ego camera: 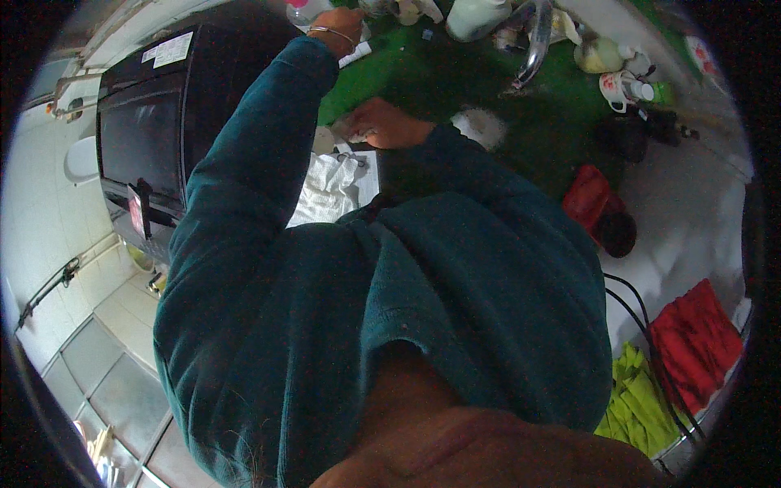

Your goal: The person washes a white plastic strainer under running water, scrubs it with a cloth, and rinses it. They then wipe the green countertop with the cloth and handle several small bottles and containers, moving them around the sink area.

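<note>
My left hand [339, 30], with a metal bangle at the wrist, reaches to the top edge, beside a pink-capped container [299, 5] and a small white item [356, 55]. Its fingers are mostly hidden, so any grip is unclear. My right hand [390, 125] is lower and nearer my body, fingers curled and pointing left. It is close to a pale round object [323, 140]; whether it holds anything cannot be told. Below it lie a crumpled white checked cloth [326, 189] and a white printed sheet [367, 177]. Both hands are over a green surface [406, 70].
A large black appliance [143, 122] stands left. Toward the upper right are a curved chrome pipe [538, 52], a white container [477, 18] and a white mug [612, 88]. Red cloth [695, 344], yellow-green cloth [639, 402] and black cables [647, 341] are at the lower right.
</note>
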Tool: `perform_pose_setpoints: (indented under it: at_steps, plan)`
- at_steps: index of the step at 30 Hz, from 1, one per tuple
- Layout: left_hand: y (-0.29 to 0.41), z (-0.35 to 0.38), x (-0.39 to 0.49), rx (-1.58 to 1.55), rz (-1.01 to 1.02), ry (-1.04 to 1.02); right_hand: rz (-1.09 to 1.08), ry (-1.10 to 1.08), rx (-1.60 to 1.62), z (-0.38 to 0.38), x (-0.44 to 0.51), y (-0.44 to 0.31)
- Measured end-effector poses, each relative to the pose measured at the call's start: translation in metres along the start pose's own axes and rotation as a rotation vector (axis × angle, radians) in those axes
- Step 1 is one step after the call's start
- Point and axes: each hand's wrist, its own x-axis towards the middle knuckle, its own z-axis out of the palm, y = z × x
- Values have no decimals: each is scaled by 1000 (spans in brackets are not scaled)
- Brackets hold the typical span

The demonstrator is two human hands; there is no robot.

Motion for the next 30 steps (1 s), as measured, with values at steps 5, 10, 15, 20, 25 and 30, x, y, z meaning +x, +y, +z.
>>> perform_pose_setpoints:
  at_steps: [5,10,15,20,25,30]
  plan:
    - [-19,23,12,-55,-21,-55,35,106,51,3,-2,-6]
    - [-23,14,8,-80,23,-70,141,26,255,1,0,-6]
    - [-15,3,0,-132,-1,-65,147,-21,163,0,-1,-7]
    - [-7,-9,-5,-230,-67,-45,324,-57,345,0,0,-8]
    - [-11,-44,-60,-380,-61,-15,263,-270,108,-4,4,-7]
    - [-23,-69,-142,-467,-83,-119,294,-231,11,-3,-4,-7]
